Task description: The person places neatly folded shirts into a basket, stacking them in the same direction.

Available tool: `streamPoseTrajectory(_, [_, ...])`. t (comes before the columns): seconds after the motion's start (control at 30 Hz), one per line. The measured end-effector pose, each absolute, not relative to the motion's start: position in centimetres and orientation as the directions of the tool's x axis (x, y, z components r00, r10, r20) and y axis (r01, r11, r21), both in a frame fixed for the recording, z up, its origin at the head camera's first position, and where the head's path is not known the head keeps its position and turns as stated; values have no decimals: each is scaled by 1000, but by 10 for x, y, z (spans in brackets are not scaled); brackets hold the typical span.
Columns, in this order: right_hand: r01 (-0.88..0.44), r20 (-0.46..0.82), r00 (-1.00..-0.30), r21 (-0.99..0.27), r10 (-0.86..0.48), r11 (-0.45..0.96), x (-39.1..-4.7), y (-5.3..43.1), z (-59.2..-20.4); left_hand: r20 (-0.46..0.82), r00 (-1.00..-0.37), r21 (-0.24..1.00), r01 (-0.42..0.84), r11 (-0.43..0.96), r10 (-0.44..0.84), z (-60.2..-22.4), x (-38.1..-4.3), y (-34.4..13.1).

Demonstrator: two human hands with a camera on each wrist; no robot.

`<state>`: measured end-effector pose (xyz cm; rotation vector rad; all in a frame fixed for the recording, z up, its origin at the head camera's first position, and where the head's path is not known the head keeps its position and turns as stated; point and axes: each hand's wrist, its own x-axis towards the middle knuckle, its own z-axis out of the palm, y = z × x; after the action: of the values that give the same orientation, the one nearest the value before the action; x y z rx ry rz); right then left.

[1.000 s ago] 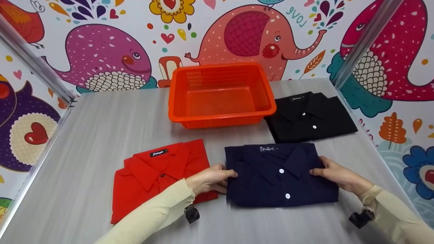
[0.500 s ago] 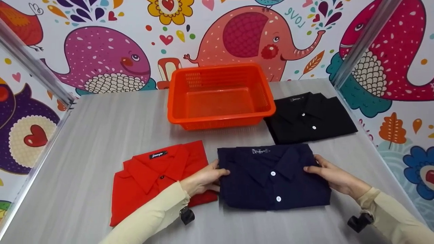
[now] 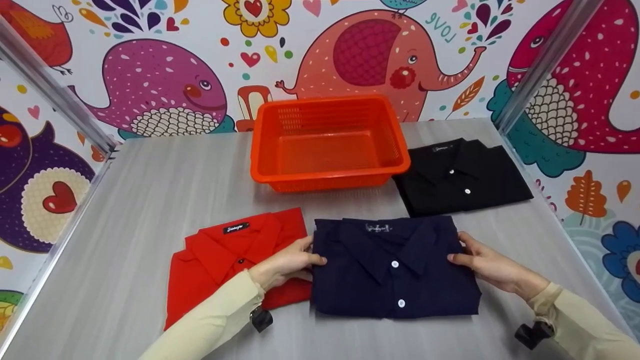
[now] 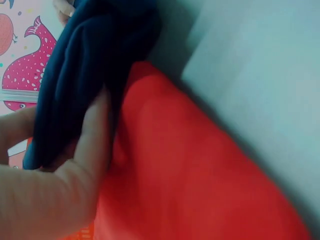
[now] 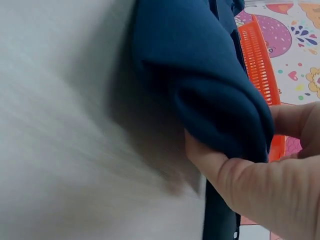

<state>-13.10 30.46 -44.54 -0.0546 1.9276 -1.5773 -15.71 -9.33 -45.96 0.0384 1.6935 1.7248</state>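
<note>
A folded navy shirt (image 3: 360,270) with white buttons is held between both hands in the head view. My left hand (image 3: 290,260) grips its left edge, thumb on top and fingers beneath. On the opposite edge, my right hand (image 3: 495,262) pinches the cloth the same way. Layers of navy fabric (image 4: 75,75) sit between thumb and fingers in the left wrist view. The right wrist view has the shirt's folded side (image 5: 200,80) in the hand, with a shadow on the table below it. Under the left forearm lies a folded red shirt (image 3: 225,260), partly covered.
An orange plastic basket (image 3: 330,177) with nothing in it stands at the back, against the patterned wall. Right of it lies a folded black shirt (image 3: 465,180), close to the basket's corner. Metal posts (image 3: 545,65) edge the grey table (image 3: 165,175).
Both hands have carried the navy shirt a little left and toward the body, its left edge now overlapping the red shirt's side. The basket, red shirt and black shirt stay put.
</note>
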Motion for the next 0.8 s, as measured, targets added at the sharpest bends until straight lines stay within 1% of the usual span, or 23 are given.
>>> streamPoseTrajectory(0.2, [216, -379, -807, -904, -453, 370, -132, 302, -437, -430, -749, 893, -434, 117, 504, -458, -157, -101])
streamPoseTrajectory(0.4, [101, -285, -821, -925, -495, 366, -133, 297, -430, -406, -753, 904, -412, 110, 518, -455, -158, -109])
streamPoseTrajectory(0.63, [90, -288, -828, -915, -481, 392, -136, 292, -424, -376, -766, 917, -386, 95, 521, -449, -164, -118])
streamPoseTrajectory(0.8, [61, -265, -839, -914, -475, 402, -140, 287, -419, -370, -777, 926, -354, 133, 510, -442, -168, -124])
